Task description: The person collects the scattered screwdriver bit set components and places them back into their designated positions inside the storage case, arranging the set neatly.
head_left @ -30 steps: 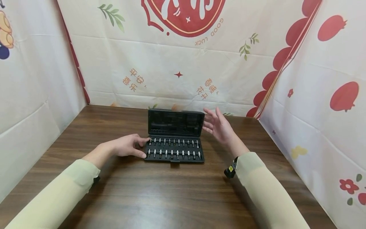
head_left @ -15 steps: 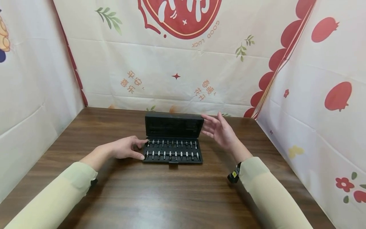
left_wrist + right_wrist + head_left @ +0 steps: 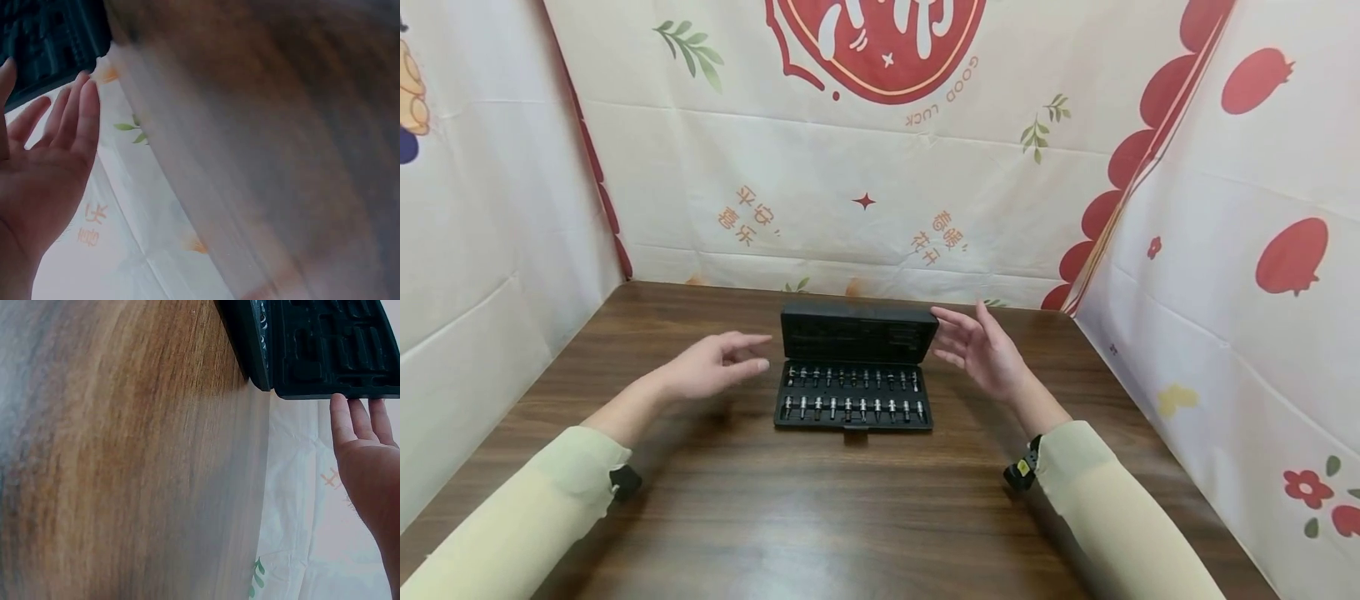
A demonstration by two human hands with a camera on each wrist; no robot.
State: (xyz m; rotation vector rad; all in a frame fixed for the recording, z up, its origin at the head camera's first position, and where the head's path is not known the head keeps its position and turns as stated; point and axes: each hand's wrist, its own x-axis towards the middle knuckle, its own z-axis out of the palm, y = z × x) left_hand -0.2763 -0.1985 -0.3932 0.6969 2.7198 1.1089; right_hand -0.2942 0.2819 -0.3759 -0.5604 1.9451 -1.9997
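A black bit socket case (image 3: pixel 853 392) lies on the table with its lid (image 3: pixel 859 335) raised at the back and tipped a little forward. Two rows of silver bit sockets (image 3: pixel 847 408) fill the base. My right hand (image 3: pixel 988 354) is at the lid's right side, its fingers nearly straight and the fingertips right at the lid's edge (image 3: pixel 312 394) in the right wrist view. Left of the case, my left hand (image 3: pixel 711 365) hovers with fingers extended, apart from the base and holding nothing. In the left wrist view its palm shows below the moulded lid interior (image 3: pixel 53 47).
The dark wood table (image 3: pixel 850 517) extends toward me in front of the case. A printed cloth (image 3: pixel 820 150) hangs behind it, with more cloth walls at left and right. A small black wrist camera (image 3: pixel 1021 471) sits on my right wrist.
The lid has tilted forward from nearly upright, with my right hand following at its edge. My left hand has let go of the base's left end and moved up and left.
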